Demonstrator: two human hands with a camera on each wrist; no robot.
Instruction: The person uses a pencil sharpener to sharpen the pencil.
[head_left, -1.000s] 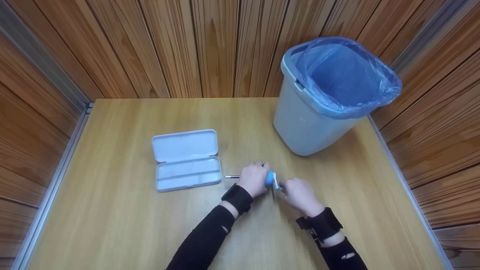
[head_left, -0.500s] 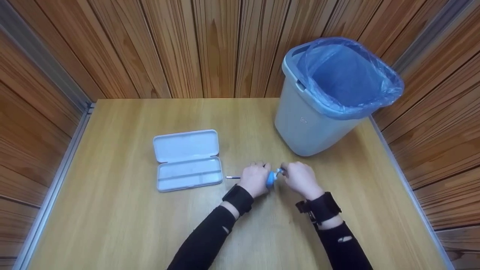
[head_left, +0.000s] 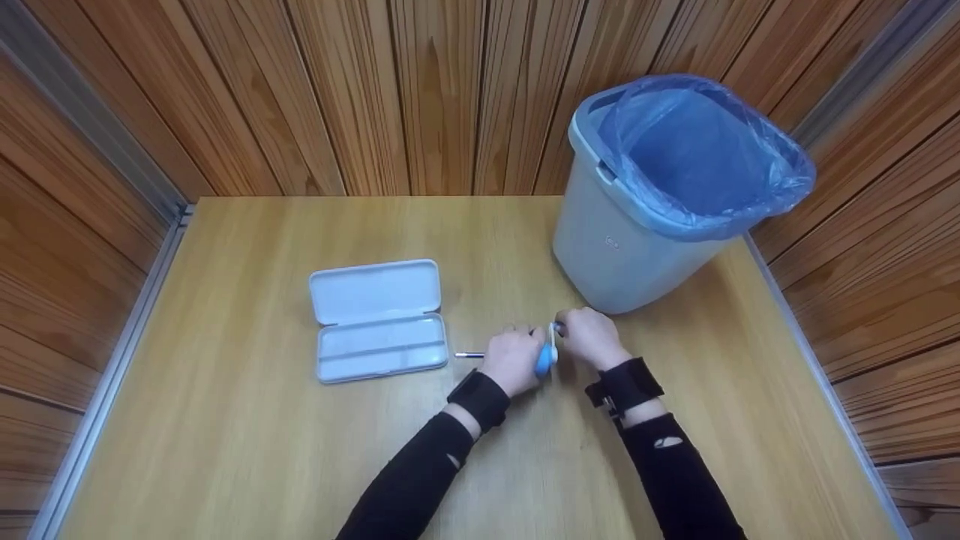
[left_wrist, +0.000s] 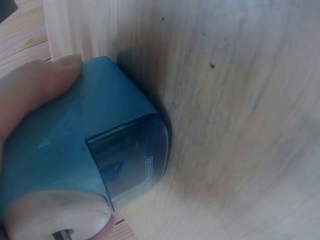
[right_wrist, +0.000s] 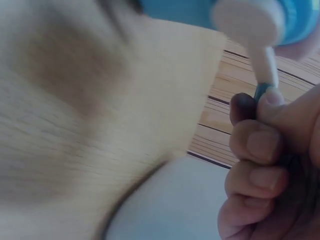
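My left hand [head_left: 512, 361] grips a blue crank pencil sharpener [head_left: 544, 361] against the table. In the left wrist view, the sharpener's body [left_wrist: 60, 145] has a see-through shavings drawer [left_wrist: 132, 155] facing the tabletop side, and a thumb lies along its edge. A pencil [head_left: 470, 355] pokes out to the left of that hand; the rest of it is hidden. My right hand [head_left: 591, 337] pinches the knob of the white crank [head_left: 553, 334], which points away from me. In the right wrist view, thumb and forefinger hold the dark knob [right_wrist: 261, 91], other fingers curled.
An open white pencil case [head_left: 381, 346] lies left of the hands, its lid folded back. At the back right stands a grey bin [head_left: 622, 255] with a blue bag [head_left: 705, 150]. Wooden walls border the table [head_left: 247, 420]. Dark specks [left_wrist: 212, 65] dot the tabletop.
My right hand has swung the crank knob from the near side, up and round to the far side. My left hand keeps its grip on the sharpener.
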